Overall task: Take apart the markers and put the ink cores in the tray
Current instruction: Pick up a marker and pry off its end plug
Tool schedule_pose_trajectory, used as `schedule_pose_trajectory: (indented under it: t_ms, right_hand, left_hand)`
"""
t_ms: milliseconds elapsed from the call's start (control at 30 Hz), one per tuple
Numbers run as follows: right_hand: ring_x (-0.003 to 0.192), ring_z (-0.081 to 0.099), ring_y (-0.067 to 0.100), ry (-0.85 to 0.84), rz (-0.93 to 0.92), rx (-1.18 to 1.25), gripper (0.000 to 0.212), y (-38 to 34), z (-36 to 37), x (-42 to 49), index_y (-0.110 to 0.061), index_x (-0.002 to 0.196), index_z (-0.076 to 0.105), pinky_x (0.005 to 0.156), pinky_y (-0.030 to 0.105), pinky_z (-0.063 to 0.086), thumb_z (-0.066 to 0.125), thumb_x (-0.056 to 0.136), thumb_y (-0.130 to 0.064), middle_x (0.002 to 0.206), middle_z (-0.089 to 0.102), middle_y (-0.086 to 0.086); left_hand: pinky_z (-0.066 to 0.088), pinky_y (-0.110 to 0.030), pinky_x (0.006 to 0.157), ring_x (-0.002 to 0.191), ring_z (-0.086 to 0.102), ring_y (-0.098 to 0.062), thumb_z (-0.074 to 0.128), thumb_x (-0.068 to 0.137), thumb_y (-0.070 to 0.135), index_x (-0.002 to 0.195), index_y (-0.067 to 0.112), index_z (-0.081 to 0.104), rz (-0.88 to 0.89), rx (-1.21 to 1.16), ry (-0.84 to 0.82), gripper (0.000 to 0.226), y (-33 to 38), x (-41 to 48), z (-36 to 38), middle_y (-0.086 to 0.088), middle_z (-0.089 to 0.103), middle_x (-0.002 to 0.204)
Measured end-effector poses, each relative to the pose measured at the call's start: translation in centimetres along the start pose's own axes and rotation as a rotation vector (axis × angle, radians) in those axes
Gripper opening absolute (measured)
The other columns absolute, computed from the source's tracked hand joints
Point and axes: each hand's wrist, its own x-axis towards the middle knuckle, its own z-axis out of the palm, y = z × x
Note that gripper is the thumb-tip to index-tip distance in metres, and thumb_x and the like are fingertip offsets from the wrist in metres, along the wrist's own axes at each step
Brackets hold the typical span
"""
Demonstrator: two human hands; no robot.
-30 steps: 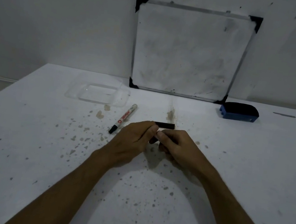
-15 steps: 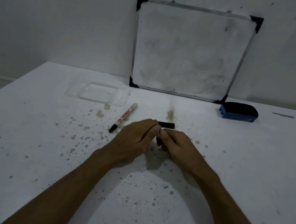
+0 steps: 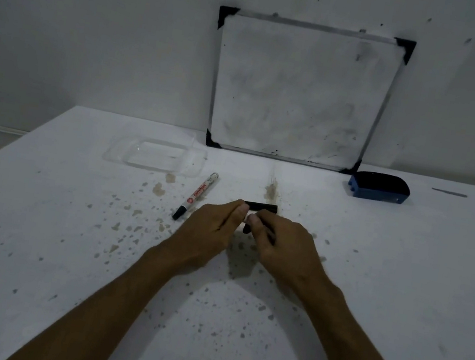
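My left hand [image 3: 210,227] and my right hand [image 3: 279,242] meet at the middle of the table, both closed on one marker held between them. Only a small dark piece of that marker [image 3: 246,228] shows between the fingertips. A black cap-like piece [image 3: 260,206] lies flat on the table just behind my hands. A second marker [image 3: 196,196], white with red print and a black tip, lies to the left of my left hand. The clear plastic tray [image 3: 115,154] sits further back on the left, with nothing visible inside.
A small whiteboard [image 3: 302,93] leans against the wall at the back of the white table [image 3: 33,241]. A blue and black eraser [image 3: 379,187] rests at its right foot. The tabletop is speckled with brown stains.
My hands stay together on the marker with small finger shifts. The view has tilted slightly, so the table items sit a little higher in frame.
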Motion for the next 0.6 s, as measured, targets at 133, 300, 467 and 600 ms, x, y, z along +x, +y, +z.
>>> schedule_pose_trajectory:
  t_ms: [133, 300, 467, 600]
  right_hand:
    - [0.077, 0.067, 0.013, 0.231, -0.054, -0.207, 0.032, 0.8, -1.0, 0.8, -0.024, 0.112, 0.072, 0.068, 0.028, 0.055, 0.053, 0.099, -0.046, 0.094, 0.076, -0.004]
    - [0.085, 0.067, 0.017, 0.305, 0.031, -0.177, 0.031, 2.9, -2.2, 0.4, -0.019, 0.113, 0.071, 0.073, 0.034, 0.056, 0.055, 0.099, -0.042, 0.098, 0.074, 0.0]
    - [0.086, 0.061, 0.018, 0.233, -0.062, -0.077, 0.029, 1.7, -0.3, 0.4, -0.013, 0.115, 0.069, 0.077, 0.033, 0.053, 0.057, 0.096, -0.031, 0.099, 0.07, 0.004]
    - [0.096, 0.06, 0.015, 0.201, -0.015, 0.03, 0.03, 1.9, 0.5, 0.5, -0.016, 0.122, 0.063, 0.086, 0.03, 0.049, 0.062, 0.096, -0.032, 0.11, 0.069, 0.001]
  left_hand:
    - [0.042, -0.028, 0.053, 0.053, 0.051, -0.006, 0.035, 0.11, 0.052, 0.077, 0.016, 0.066, -0.279, -0.097, 0.223, 0.057, -0.2, 1.2, -0.5, 0.012, 0.057, 0.06]
    - [0.055, -0.042, 0.065, 0.069, 0.065, -0.02, 0.031, 0.11, 0.052, 0.097, 0.02, 0.069, -0.252, 0.13, 0.204, 0.051, -0.8, 0.2, -2.0, -0.006, 0.073, 0.084]
    - [0.052, -0.038, 0.082, 0.092, 0.062, -0.021, 0.055, 0.106, 0.035, 0.112, 0.013, 0.074, 0.025, 0.524, 0.089, 0.029, -0.9, 0.5, -0.8, -0.006, 0.067, 0.103]
    - [0.05, -0.035, 0.081, 0.099, 0.064, -0.026, 0.068, 0.099, 0.035, 0.114, 0.018, 0.08, 0.053, 0.566, 0.1, 0.026, -1.0, 0.3, -1.1, -0.009, 0.067, 0.109]
